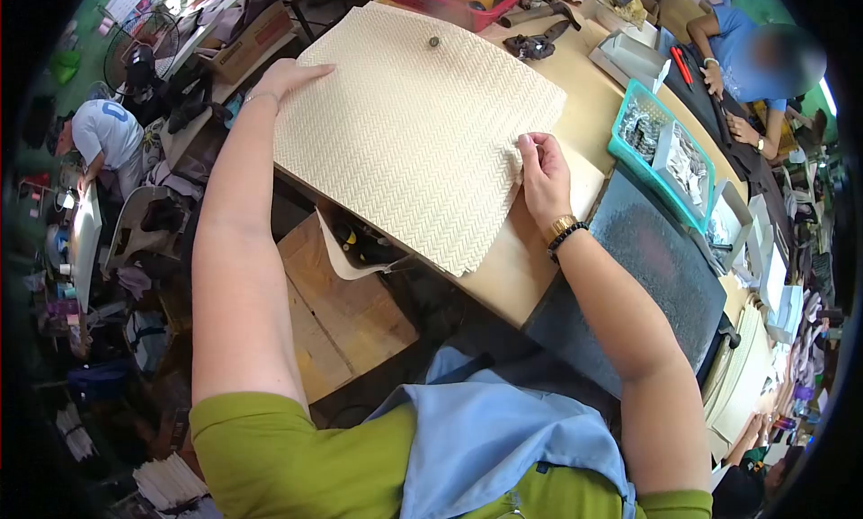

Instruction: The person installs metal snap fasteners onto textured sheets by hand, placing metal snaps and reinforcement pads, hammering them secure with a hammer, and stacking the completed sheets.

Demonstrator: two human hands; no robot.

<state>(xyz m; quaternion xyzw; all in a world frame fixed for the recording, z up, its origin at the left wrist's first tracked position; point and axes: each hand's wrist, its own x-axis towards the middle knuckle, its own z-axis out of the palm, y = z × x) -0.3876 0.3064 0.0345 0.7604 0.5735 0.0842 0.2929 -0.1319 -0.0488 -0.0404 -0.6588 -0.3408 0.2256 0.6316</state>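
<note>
A cream sheet with a woven herringbone pattern [404,124] lies on the worktable in front of me. My left hand [289,79] grips its far left edge, thumb on top and the other fingers mostly hidden beyond the edge. At the right edge, my right hand [545,170] has thumb and fingers closed in a pinch on the sheet's margin. A small round dark object [434,42] rests on the sheet near its far side.
Right of the sheet lies a dark flat slab [629,258], with a teal basket [620,141] of small metal parts beyond it. A red basket [409,0] and a hammer [548,14] are at the back. Co-workers sit at right [746,61] and left [108,128].
</note>
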